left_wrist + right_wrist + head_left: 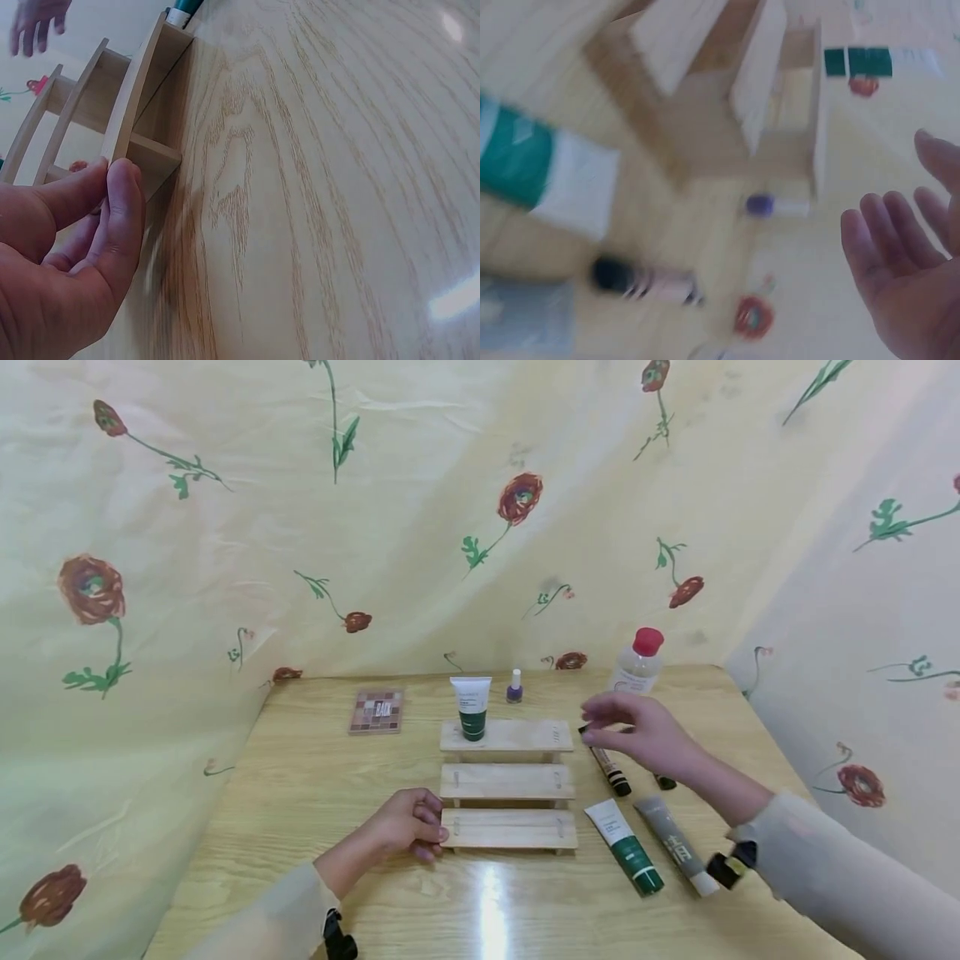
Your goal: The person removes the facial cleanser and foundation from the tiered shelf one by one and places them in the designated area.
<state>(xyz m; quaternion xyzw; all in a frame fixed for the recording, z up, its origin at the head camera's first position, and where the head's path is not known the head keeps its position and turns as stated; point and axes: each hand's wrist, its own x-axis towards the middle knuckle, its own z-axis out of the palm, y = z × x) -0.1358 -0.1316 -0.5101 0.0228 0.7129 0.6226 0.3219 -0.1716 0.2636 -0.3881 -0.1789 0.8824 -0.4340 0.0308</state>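
A three-tier wooden stand point(507, 782) is on the table in the head view. My left hand point(411, 824) pinches the left end of its lowest step between thumb and fingers, plain to see in the left wrist view. On the top step, toward the left, a white-and-green squeeze tube point(472, 710) stands on its cap. Right of the stand, my right hand point(637, 731) hangs in the air with nothing in it, its fingers loosely extended. Below it lies a slim tube with a black striped end point(611, 770), partly hidden by the hand.
A second white-and-green tube point(625, 847) and a grey tube point(677, 846) lie right of the stand. A clear bottle with a red cap point(636, 664) stands behind my right hand. Behind the stand is a purple nail polish bottle point(514, 688); an eyeshadow palette point(377, 711) lies left.
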